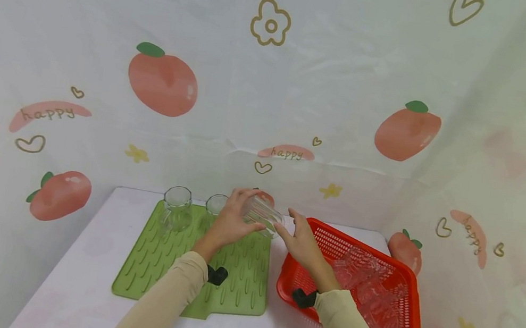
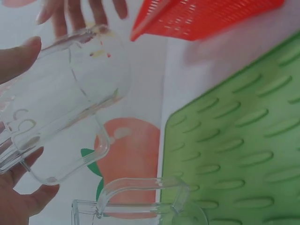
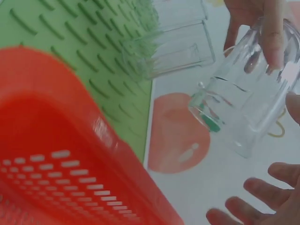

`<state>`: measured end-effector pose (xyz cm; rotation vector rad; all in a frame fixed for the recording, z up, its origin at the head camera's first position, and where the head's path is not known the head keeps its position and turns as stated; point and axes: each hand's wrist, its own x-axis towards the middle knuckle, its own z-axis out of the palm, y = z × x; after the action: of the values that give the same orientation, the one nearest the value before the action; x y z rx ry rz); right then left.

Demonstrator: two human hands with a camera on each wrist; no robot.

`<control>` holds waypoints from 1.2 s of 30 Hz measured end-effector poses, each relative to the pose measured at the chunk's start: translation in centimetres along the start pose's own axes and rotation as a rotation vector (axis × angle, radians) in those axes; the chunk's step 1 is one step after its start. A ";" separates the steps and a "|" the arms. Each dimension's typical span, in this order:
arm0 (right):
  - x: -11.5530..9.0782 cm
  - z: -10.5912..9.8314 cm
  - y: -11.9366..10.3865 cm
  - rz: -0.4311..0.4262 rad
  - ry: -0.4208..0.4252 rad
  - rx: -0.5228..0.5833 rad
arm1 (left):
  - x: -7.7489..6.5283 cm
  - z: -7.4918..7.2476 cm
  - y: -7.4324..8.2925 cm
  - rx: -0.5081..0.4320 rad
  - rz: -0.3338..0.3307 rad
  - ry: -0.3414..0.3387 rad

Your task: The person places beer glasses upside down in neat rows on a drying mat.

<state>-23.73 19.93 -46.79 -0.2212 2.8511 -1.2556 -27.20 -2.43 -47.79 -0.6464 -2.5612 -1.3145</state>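
A clear glass mug (image 1: 262, 215) is tilted in the air above the right back part of a green mat (image 1: 152, 254). My left hand (image 1: 231, 222) grips it near the rim, and its handle (image 2: 101, 145) shows in the left wrist view. Around the other end, my right hand (image 1: 304, 243) has its fingers (image 3: 265, 192) spread. The right thumb comes close to the glass; I cannot tell whether it touches. Two more glass mugs, one at the left (image 1: 177, 208) and one beside it (image 1: 216, 205), stand at the mat's back edge.
A red perforated basket (image 1: 413, 313) stands on the right of the white table (image 1: 67, 282), with several clear glass pieces (image 1: 378, 299) inside. Behind the table hangs a white printed cloth (image 1: 231, 102), which also encloses both sides.
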 end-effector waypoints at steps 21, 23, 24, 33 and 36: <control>-1.3 -2.2 1.3 -0.026 0.097 -0.602 | 0.0 1.5 -1.1 0.191 0.129 -0.054; -1.4 -2.3 1.5 -0.015 0.089 -0.608 | 0.1 1.7 -1.1 0.211 0.156 -0.066; -1.4 -2.4 1.7 -0.011 0.086 -0.610 | 0.2 1.9 -1.1 0.228 0.168 -0.073; -2.4 -3.0 2.5 0.024 0.057 -0.578 | 0.9 3.1 -1.3 0.372 0.236 -0.133; -2.7 -3.2 2.8 0.040 0.050 -0.561 | 1.0 3.5 -1.5 0.397 0.217 -0.154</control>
<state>-21.58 24.50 -46.76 -0.1356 3.1605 -0.4304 -28.66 -0.08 -50.62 -0.9356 -2.6655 -0.6851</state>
